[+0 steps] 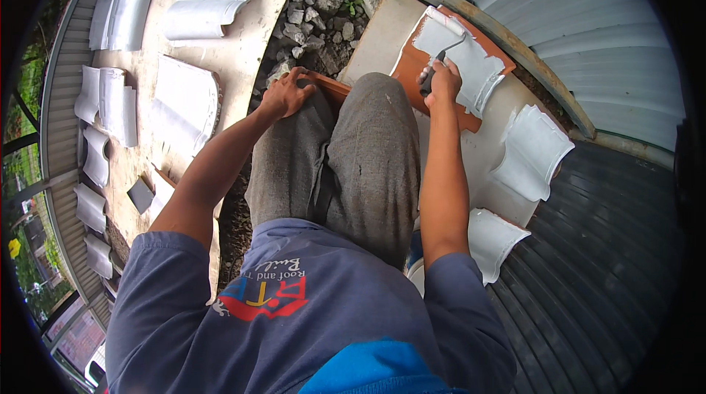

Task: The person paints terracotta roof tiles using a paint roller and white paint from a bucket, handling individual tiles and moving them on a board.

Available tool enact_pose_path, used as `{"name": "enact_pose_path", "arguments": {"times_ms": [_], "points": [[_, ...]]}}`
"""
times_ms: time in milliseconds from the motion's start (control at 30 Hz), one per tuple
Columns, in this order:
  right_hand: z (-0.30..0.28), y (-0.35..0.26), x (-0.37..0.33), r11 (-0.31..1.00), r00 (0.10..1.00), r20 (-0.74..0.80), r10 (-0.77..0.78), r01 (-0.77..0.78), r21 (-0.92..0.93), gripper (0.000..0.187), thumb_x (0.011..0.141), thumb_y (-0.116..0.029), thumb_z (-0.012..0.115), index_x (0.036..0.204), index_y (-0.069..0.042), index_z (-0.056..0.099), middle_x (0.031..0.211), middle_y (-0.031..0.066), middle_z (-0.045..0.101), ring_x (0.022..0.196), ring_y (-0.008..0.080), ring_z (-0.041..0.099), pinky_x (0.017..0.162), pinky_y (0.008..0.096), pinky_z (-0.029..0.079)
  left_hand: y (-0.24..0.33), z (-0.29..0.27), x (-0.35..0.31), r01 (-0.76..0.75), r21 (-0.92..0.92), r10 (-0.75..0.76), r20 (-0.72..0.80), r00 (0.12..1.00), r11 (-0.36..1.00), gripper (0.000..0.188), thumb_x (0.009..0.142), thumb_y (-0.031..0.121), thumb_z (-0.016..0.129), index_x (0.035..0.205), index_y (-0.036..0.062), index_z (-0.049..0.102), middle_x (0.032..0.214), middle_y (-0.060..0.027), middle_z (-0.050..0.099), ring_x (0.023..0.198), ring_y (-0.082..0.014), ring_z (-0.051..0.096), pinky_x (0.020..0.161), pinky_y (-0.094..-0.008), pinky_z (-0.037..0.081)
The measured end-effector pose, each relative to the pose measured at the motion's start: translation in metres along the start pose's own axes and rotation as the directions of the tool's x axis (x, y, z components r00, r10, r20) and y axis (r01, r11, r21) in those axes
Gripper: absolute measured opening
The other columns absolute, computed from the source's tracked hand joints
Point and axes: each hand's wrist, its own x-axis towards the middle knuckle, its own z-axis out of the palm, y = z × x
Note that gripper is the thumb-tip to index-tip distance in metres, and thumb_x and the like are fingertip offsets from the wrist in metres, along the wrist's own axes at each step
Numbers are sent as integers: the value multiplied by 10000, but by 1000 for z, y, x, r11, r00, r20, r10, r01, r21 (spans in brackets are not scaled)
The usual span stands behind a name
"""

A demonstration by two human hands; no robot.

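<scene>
My right hand (443, 83) is closed round the dark handle of a paint roller (426, 83). Its bent wire frame leads to a white-coated roller head, which lies on the far part of a terracotta roof tile (409, 70). White paint (465, 63) covers much of that tile, while bare orange shows along its edges and near side. My left hand (285, 94) rests by my left knee with thumb and forefinger apart. Beside its fingertips is the edge of another terracotta piece (331, 86), partly hidden by my knees; whether the fingers touch it I cannot tell.
White-coated tiles (531, 150) (494, 241) lie on my right, beside dark corrugated sheeting (588, 247). More white tiles (187, 100) rest on a pale board (246, 48) at left. Broken grey rocks (316, 15) fill the gap ahead. Corrugated metal walls (581, 19) curve around the far right.
</scene>
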Motion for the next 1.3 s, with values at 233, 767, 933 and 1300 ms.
{"name": "enact_pose_path", "arguments": {"times_ms": [233, 767, 933, 1300], "points": [[3, 5, 5, 998, 998, -65, 27, -23, 60, 451, 994, -63, 553, 1421, -62, 408, 714, 52, 524, 523, 137, 508, 460, 328, 453, 18, -7, -7, 12, -3, -12, 3, 1000, 1000, 590, 893, 551, 579, 1403, 257, 532, 1439, -167, 566, 1327, -432, 530, 1122, -514, 426], [-19, 16, -8, 999, 997, 56, 44, -42, -26, 354, 956, -40, 550, 1304, -24, 488, 688, 76, 533, 498, 173, 519, 424, 334, 436, 5, -4, -3, 12, 30, -13, 11, 1000, 999, 614, 915, 529, 571, 1430, 209, 476, 1446, -125, 578, 1324, -370, 553, 1126, -464, 422], [-56, 33, -23, 985, 980, 134, 145, -130, -114, 357, 946, -46, 562, 1294, -16, 487, 666, 77, 528, 486, 178, 521, 424, 333, 434, 6, -7, -4, 19, 13, -20, 16, 1000, 1000, 642, 900, 556, 573, 1443, 225, 481, 1454, -157, 558, 1338, -406, 529, 1131, -491, 419], [-9, 10, 6, 999, 997, 71, 34, -33, -14, 331, 964, -48, 566, 1288, -33, 501, 683, 79, 541, 504, 176, 533, 424, 332, 441, -3, -4, -1, -35, -2, 35, -6, 999, 999, 654, 892, 550, 582, 1437, 203, 488, 1451, -148, 566, 1314, -413, 549, 1123, -491, 427]]}}
